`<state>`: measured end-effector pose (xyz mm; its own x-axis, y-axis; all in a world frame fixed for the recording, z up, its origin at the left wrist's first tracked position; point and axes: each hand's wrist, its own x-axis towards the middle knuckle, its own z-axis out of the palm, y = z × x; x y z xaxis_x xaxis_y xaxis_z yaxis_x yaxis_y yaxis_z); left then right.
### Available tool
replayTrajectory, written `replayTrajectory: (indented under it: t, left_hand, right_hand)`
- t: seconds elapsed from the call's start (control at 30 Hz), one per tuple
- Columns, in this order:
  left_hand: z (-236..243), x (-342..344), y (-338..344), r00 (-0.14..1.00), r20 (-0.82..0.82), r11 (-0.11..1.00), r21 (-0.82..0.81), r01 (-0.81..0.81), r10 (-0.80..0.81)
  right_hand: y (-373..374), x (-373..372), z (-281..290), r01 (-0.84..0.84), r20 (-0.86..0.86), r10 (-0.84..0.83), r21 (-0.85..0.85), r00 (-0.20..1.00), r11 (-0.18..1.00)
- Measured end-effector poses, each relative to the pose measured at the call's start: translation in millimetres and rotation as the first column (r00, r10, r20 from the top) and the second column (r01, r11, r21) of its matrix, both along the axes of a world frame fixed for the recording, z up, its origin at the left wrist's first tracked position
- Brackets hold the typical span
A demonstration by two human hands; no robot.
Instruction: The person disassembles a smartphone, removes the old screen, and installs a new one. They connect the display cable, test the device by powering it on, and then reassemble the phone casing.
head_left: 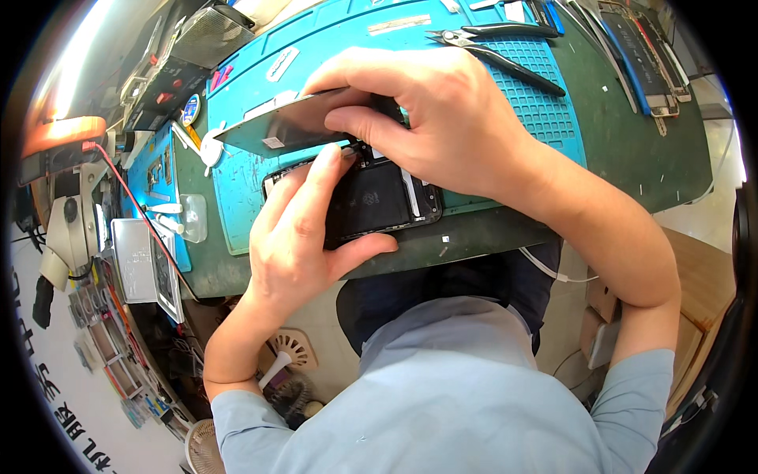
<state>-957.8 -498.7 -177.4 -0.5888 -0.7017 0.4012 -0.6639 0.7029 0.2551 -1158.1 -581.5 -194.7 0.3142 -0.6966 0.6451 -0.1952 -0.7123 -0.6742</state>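
Note:
An opened phone body [371, 201] lies at the front edge of the blue work mat, with its black battery showing. My left hand [296, 229] grips it, thumb along the near edge and fingertips reaching inside near the far edge. Above the body, a dark, shiny phone screen [296, 126] is tilted up. My right hand [434, 110] pinches this screen between thumb and fingers. Some of the phone's far side and the tips of my right fingers are hidden behind the screen and hand.
Black-handled cutting pliers [505, 59] lie on the blue mat [332, 39] behind my right hand. Another opened phone [639, 59] and tweezers are at the far right. On the left stand a clear small tray [193, 217], a silver case [134, 261] and a red cable [130, 186].

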Motion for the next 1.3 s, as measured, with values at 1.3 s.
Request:
replayTrajectory:
  t: [1.3]
  left_hand:
    - [-10,8,-6,0.976,-0.217,1.0,0.012,0.021,-0.018]
  right_hand:
    - [5,-2,7,-0.01,-0.11,0.002,-0.071,0.994,0.997]
